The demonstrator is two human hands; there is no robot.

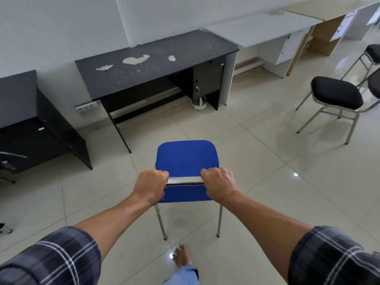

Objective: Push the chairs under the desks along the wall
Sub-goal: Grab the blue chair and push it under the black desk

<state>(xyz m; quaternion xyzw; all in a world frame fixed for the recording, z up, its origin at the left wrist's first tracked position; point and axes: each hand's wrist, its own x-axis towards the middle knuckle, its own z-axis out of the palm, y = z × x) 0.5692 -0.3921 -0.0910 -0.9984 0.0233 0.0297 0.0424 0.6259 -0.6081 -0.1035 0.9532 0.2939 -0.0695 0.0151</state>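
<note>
A blue chair [186, 157] with chrome legs stands on the tiled floor directly in front of me, its seat facing a dark desk [144, 70] against the wall. My left hand [151, 185] grips the left end of the chrome top bar of the backrest. My right hand [219, 183] grips the right end of the same bar. The chair stands well short of the desk, with open floor between them. The kneehole under the dark desk is open.
A black-seated chrome chair [336, 93] stands at the right, another behind it [373, 53]. A white desk [261, 29] and a wood-sided desk follow along the wall. A second dark desk [18, 99] sits at left. A power strip [87, 106] and cables lie by the wall.
</note>
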